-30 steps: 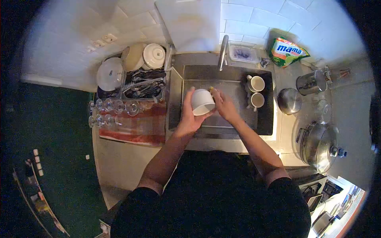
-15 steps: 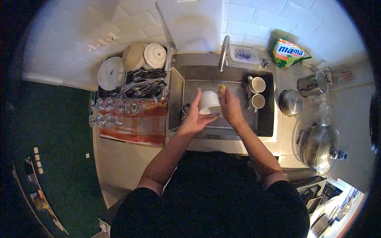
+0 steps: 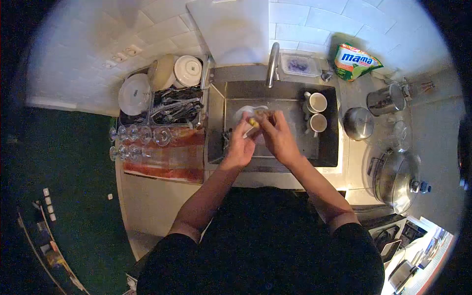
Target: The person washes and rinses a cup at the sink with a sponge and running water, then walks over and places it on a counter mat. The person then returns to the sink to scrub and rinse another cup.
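Over the sink (image 3: pixel 295 152), my left hand (image 3: pixel 241 147) is wrapped round a white cup (image 3: pixel 249 110), which is tilted and partly hidden by my fingers. My right hand (image 3: pixel 281 137) is closed on a small yellow sponge (image 3: pixel 253 122) and presses it against the cup. The fingers are slightly blurred. Two white mugs, one at the back (image 3: pixel 317 103) and one in front (image 3: pixel 317 123), stand at the right side of the sink.
A steel faucet (image 3: pixel 273 66) rises behind the sink. On the left are a dish rack with plates (image 3: pixel 134 94) and cutlery (image 3: pixel 177 108), and several upturned glasses (image 3: pixel 161 135). At right stand a detergent pouch (image 3: pixel 355 61), a steel bowl (image 3: pixel 358 123) and a lidded pot (image 3: pixel 400 184).
The white cup has been turned and tilted in my left hand. My right hand has moved left with the sponge, from beside the cup onto it.
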### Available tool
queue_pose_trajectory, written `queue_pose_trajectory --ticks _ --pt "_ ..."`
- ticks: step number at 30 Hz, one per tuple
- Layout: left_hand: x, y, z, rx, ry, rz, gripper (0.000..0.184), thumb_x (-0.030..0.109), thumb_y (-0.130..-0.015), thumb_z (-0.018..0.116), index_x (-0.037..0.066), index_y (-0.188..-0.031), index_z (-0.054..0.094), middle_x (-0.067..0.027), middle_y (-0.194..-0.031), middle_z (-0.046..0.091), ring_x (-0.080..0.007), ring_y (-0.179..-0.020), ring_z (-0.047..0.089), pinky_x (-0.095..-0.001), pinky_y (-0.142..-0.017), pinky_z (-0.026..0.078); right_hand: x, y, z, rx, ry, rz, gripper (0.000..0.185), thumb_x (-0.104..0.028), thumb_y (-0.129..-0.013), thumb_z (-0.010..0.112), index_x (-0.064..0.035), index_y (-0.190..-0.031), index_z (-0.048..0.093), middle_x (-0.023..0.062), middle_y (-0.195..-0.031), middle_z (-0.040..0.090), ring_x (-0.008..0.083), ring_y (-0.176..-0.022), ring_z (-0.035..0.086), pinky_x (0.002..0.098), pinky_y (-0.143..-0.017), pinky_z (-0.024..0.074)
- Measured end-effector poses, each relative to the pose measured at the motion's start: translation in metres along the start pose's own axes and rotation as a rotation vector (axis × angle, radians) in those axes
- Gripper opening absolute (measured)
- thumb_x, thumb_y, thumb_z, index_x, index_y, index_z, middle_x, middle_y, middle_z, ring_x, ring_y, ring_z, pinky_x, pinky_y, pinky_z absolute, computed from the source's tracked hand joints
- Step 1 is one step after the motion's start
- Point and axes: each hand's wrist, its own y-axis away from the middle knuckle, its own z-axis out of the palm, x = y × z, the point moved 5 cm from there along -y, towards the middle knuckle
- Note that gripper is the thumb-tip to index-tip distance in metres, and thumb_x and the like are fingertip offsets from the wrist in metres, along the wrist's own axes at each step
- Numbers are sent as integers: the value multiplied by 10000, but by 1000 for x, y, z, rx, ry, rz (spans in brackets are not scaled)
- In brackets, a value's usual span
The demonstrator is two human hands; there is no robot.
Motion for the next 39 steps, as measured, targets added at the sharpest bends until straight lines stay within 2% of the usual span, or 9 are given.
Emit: queue_pose_trajectory --ticks 4,7,12,21,24,27,28,34,39 --pt "12 5 11 -37 12 11 436 408 -1056 579 99 -1363 585 -53 -1317 661 -198 -1194 631 -371 -1004 513 3 10 -7 300 -102 37 236 -61 -974 664 -51 -1208 633 122 -1168 634 269 -971 637 381 -882 531" --pt "12 8 16 -97 -13 41 483 425 -1049 581 101 -1407 552 -79 -1355 646 -232 -1224 625 -410 -1046 493 15 10 -6 602 -843 368 169 -75 -992 691 -26 -1140 626 48 -1028 667 151 -886 622 328 -818 523" --pt "8 3 18 -117 -212 173 535 274 -983 717 71 -1435 517 -103 -1317 640 -236 -1225 620 -397 -1070 493 46 8 9 221 -1145 610 285 -307 -1058 629 -53 -1142 725 -16 -997 694 65 -854 586 265 -789 484" --pt "28 15 27 -114 -612 222 664 197 -875 821 84 -1436 485 -105 -1287 619 -214 -1159 628 -379 -1004 539 50 1 -31 -150 -775 642 333 -296 -978 755 -21 -1166 747 -5 -959 736 68 -869 624 277 -788 499" --pt "31 19 34 -57 -758 344 698 195 -876 827 76 -1448 446 -107 -1274 612 -203 -1150 629 -374 -995 544 33 -7 -36 -88 -509 470 341 -260 -1013 700 22 -1203 673 90 -985 725 190 -876 668 355 -793 517" --pt "28 25 48 15 -654 401 706 148 -865 813 55 -1459 442 -119 -1294 623 -239 -1170 636 -389 -996 547 7 -8 -30 144 -69 -9 307 -212 -1045 619 22 -1235 559 235 -1022 661 421 -854 671 487 -774 537" --pt "28 26 52 15 -689 417 732 157 -861 826 54 -1463 421 -115 -1287 619 -221 -1156 635 -376 -991 546 5 -6 -26 126 -107 26 304 -209 -1066 553 4 -1263 463 290 -1100 595 561 -937 595 563 -838 513" --pt "29 22 50 -155 -769 231 752 227 -821 893 34 -1412 469 -98 -1292 623 -189 -1153 635 -370 -978 542 26 2 -20 68 -213 273 318 -294 -1111 457 16 -1176 470 302 -994 610 538 -919 619 538 -815 508" --pt "12 14 27 -74 -516 166 685 219 -877 844 50 -1433 481 -99 -1321 621 -209 -1197 627 -389 -1006 538 18 11 -25 154 -416 301 312 -269 -1140 382 17 -1129 506 183 -914 563 304 -795 560 422 -719 454"
